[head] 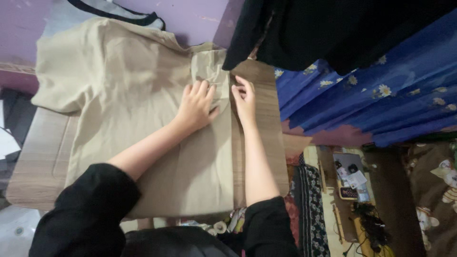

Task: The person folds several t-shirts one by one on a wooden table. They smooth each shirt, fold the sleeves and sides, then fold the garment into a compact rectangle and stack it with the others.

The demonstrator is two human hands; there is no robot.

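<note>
Two hands are laid flat and open, nothing gripped: left hand (196, 105) on the beige cotton shirt (128, 90), right hand (245, 101) at its right folded edge. The shirt is spread lengthwise, near to far, over the wood-grain surface (40, 162).

White paper cards (354, 179) lie on the floor, lower right.

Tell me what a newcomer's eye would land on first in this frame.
A large beige garment spreads over the wooden table across the middle and left of the frame. The left hand lies flat on it, and the right hand presses its folded right edge. At upper right, blue fabric with white daisies hangs beneath dark clothing.
</note>
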